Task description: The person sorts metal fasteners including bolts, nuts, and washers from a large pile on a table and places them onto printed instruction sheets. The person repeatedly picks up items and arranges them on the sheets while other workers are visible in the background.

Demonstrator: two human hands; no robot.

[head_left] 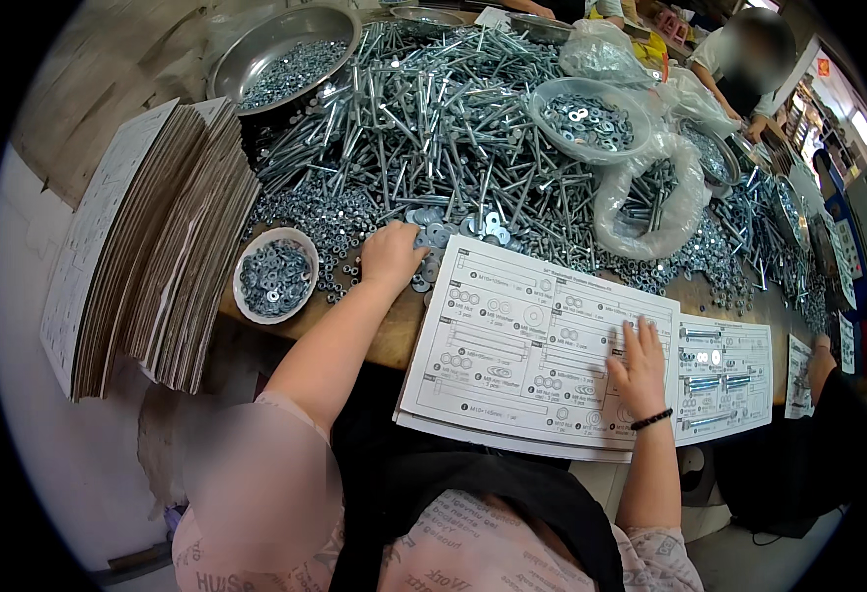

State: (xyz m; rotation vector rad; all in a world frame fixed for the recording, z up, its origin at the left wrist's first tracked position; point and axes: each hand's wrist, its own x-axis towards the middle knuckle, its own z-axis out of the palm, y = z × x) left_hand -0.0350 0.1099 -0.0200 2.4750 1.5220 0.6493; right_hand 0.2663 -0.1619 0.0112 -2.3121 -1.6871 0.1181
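My left hand rests at the table's near edge with its fingers curled down against a patch of large flat washers. What its fingertips hold, if anything, is hidden. My right hand, with a dark bead bracelet at its wrist, lies flat with fingers spread on a stack of white printed sheets. Line drawings of bolts, nuts and washers fill the top sheet. Left of my left hand stands a small white bowl of washers.
Long bolts are heaped across the table, with small nuts along the front. A steel basin and a plastic bowl stand behind. Stacked cardboard sheets rise at left. A card with bolts lies at right; co-workers are beyond.
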